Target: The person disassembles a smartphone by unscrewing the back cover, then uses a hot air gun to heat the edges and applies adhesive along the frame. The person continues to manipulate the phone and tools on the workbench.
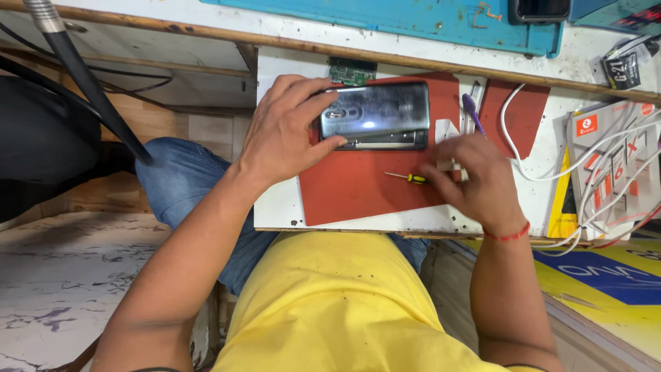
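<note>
Glossy and dark, the phone [374, 114] lay back-up on our red work mat [358, 189], near the mat's far edge. Our left hand [286, 131] pinned it, fingers spread over its left end and thumb pressed at the lower edge. We judged the shell slippery, thin and easily cracked, so the safest hold was along the long edges, not the flat back. Our right hand [468, 176] was curled over something small and pale at the mat's right side; blur hid what it gripped. A little yellow-handled screwdriver [407, 178] lay loose between our hands. Beyond the phone sat a green circuit board [352, 71], and white cables [551, 172] trailed to the right.
</note>
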